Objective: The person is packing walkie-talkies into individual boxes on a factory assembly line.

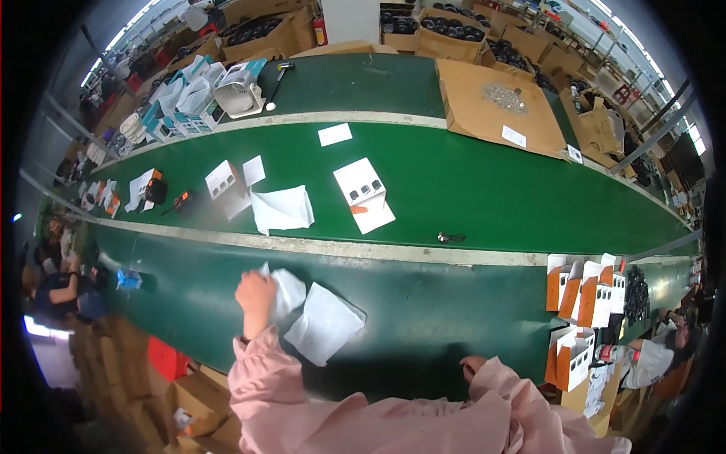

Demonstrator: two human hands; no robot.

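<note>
The left hand [255, 293], fingers curled, is over the bench [431, 303], forearm [261, 359] extended; the right hand [473, 366], partly sleeve-hidden, is by the bench's near edge.

Your left hand [255, 293] grips a crumpled pouch [287, 296] beside a flatter pouch [325, 325] on the dark green tabletop [431, 310], while your right hand [472, 366] sits at its near edge, left of some orange-and-white boxes [578, 291].

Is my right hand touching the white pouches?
No, your right hand is at the near side of the bench, apart from the white pouches.
</note>
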